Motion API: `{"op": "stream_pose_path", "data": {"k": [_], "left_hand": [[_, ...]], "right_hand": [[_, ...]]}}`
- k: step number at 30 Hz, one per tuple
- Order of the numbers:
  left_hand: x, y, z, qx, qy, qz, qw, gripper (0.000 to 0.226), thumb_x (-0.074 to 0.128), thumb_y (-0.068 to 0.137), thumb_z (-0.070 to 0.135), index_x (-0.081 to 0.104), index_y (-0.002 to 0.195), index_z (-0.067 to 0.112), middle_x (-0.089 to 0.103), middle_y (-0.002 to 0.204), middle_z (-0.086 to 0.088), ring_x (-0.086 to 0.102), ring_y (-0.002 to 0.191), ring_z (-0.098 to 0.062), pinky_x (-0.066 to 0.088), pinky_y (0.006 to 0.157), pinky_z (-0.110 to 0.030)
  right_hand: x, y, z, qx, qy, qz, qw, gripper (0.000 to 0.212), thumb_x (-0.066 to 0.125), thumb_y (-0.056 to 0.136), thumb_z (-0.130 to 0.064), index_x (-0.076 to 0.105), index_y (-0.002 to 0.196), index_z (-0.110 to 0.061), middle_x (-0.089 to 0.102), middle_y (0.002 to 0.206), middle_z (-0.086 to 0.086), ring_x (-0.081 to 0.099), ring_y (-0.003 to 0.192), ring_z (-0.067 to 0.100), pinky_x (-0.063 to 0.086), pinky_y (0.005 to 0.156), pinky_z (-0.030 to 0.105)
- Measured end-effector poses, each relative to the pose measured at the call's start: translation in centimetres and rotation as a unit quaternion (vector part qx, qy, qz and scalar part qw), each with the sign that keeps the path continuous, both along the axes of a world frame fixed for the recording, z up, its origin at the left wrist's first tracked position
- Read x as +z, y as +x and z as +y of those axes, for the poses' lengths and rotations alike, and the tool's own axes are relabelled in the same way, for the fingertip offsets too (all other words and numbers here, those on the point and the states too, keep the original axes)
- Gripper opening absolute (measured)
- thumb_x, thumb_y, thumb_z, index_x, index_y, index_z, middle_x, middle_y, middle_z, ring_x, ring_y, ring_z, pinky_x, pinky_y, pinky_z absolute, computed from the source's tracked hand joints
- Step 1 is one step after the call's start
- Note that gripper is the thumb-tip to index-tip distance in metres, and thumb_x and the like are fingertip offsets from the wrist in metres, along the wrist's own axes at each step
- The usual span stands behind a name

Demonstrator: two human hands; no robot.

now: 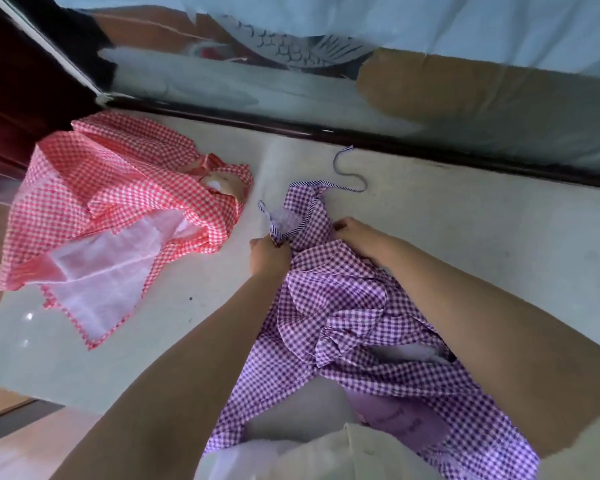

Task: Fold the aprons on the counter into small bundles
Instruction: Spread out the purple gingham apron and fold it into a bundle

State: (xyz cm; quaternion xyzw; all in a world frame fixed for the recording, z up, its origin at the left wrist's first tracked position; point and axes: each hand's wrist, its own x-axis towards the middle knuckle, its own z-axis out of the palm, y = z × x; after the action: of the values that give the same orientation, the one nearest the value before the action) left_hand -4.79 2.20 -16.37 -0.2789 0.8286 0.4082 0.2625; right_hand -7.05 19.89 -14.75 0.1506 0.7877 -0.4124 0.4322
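A purple-and-white checked apron (347,317) lies crumpled on the pale counter (465,237) in front of me, its lower part hanging over the near edge. My left hand (269,252) pinches the striped trim at the apron's top. Just to the right, my right hand (357,237) grips the cloth near the same top part. A thin striped strap (347,174) trails away toward the back. A red-and-white checked apron (118,202) lies loosely heaped at the left, white lining showing.
A dark ledge (430,150) runs along the counter's far edge under a glass panel with a fish picture (291,50). Dark wood furniture (21,81) stands at the far left. The counter's left edge (0,358) drops off to a floor.
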Motion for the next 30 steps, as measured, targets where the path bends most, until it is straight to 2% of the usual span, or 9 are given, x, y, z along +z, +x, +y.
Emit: {"op": "stream_pose_path", "data": {"k": [3, 6, 10, 13, 16, 18, 22, 26, 30], "left_hand": [[1.4, -0.6, 1.5, 0.099, 0.152, -0.035, 0.983, 0.014, 0.048, 0.091, 0.006, 0.061, 0.088, 0.004, 0.068, 0.097, -0.019, 0.066, 0.094, -0.035, 0.055, 0.085, -0.046], [3.1, -0.1, 2.2, 0.140, 0.250, -0.049, 0.957, 0.013, 0.056, 0.091, 0.005, 0.065, 0.081, 0.003, 0.070, 0.073, -0.010, 0.069, 0.070, -0.024, 0.055, 0.062, -0.029], [4.9, 1.7, 2.1, 0.066, 0.296, -0.014, 0.953, 0.018, 0.053, 0.089, -0.007, 0.069, 0.096, -0.004, 0.071, 0.090, -0.020, 0.070, 0.083, -0.033, 0.058, 0.068, -0.035], [6.4, 3.4, 2.4, 0.045, 0.332, 0.001, 0.942, 0.031, 0.041, 0.090, -0.013, 0.066, 0.096, 0.004, 0.070, 0.086, -0.012, 0.068, 0.079, -0.027, 0.058, 0.068, -0.033], [7.9, 5.4, 2.5, 0.012, 0.397, -0.009, 0.918, 0.039, 0.036, 0.090, -0.015, 0.065, 0.101, 0.007, 0.072, 0.088, -0.012, 0.070, 0.079, -0.025, 0.060, 0.072, -0.037], [8.4, 6.9, 2.3, -0.004, 0.417, -0.012, 0.909, 0.040, 0.035, 0.092, -0.016, 0.065, 0.103, 0.009, 0.071, 0.094, -0.013, 0.070, 0.083, -0.026, 0.059, 0.076, -0.039], [10.0, 11.0, 1.9, -0.004, 0.441, -0.004, 0.898, 0.037, 0.034, 0.096, -0.013, 0.063, 0.099, 0.011, 0.069, 0.093, -0.010, 0.069, 0.079, -0.019, 0.059, 0.065, -0.030], [11.1, 15.3, 0.6, 0.040, 0.433, 0.023, 0.900, 0.028, 0.040, 0.097, -0.009, 0.063, 0.095, 0.007, 0.067, 0.088, -0.009, 0.067, 0.073, -0.018, 0.059, 0.061, -0.028], [10.2, 21.5, -0.9, 0.046, 0.383, 0.056, 0.921, 0.023, 0.044, 0.097, -0.006, 0.064, 0.095, 0.005, 0.067, 0.086, -0.010, 0.065, 0.077, -0.022, 0.058, 0.073, -0.036]], "right_hand": [[0.9, 1.0, -1.0, -0.039, -0.138, -0.041, 0.989, 0.039, 0.045, 0.100, -0.025, 0.054, 0.136, -0.012, 0.059, 0.133, 0.004, 0.057, 0.119, 0.024, 0.040, 0.109, 0.039], [2.0, 2.1, -0.5, -0.074, -0.170, -0.021, 0.982, 0.036, 0.046, 0.101, -0.022, 0.056, 0.135, -0.015, 0.061, 0.132, 0.004, 0.060, 0.117, 0.021, 0.043, 0.108, 0.039], [4.1, 4.7, 0.5, -0.190, -0.167, 0.009, 0.968, 0.038, 0.049, 0.096, 0.000, 0.053, 0.132, -0.008, 0.061, 0.124, 0.014, 0.063, 0.104, 0.024, 0.053, 0.094, 0.035], [5.5, 7.6, 0.5, -0.231, -0.088, 0.097, 0.964, 0.045, 0.062, 0.091, -0.006, 0.044, 0.132, -0.008, 0.056, 0.129, 0.013, 0.059, 0.095, 0.015, 0.049, 0.076, 0.023], [5.6, 10.7, 0.6, -0.243, -0.124, 0.066, 0.960, 0.082, 0.071, 0.082, -0.021, 0.022, 0.148, -0.021, 0.041, 0.144, 0.004, 0.051, 0.122, 0.022, 0.048, 0.097, 0.036], [6.0, 12.8, 0.5, -0.211, -0.152, 0.049, 0.964, 0.092, 0.074, 0.079, -0.024, 0.016, 0.151, -0.025, 0.041, 0.147, 0.004, 0.049, 0.126, 0.023, 0.044, 0.105, 0.040], [7.5, 17.8, -1.2, -0.165, -0.163, 0.078, 0.970, 0.063, 0.069, 0.088, -0.020, 0.042, 0.144, -0.017, 0.063, 0.123, -0.001, 0.063, 0.110, 0.014, 0.052, 0.090, 0.029], [7.8, 21.9, -2.6, -0.201, -0.090, 0.124, 0.967, 0.036, 0.069, 0.088, -0.021, 0.064, 0.122, -0.009, 0.070, 0.112, 0.010, 0.067, 0.102, 0.026, 0.051, 0.098, 0.045], [7.7, 27.7, -4.6, -0.203, -0.013, 0.155, 0.967, 0.030, 0.066, 0.090, -0.024, 0.069, 0.113, -0.004, 0.071, 0.109, 0.016, 0.066, 0.098, 0.027, 0.053, 0.093, 0.041]]}}
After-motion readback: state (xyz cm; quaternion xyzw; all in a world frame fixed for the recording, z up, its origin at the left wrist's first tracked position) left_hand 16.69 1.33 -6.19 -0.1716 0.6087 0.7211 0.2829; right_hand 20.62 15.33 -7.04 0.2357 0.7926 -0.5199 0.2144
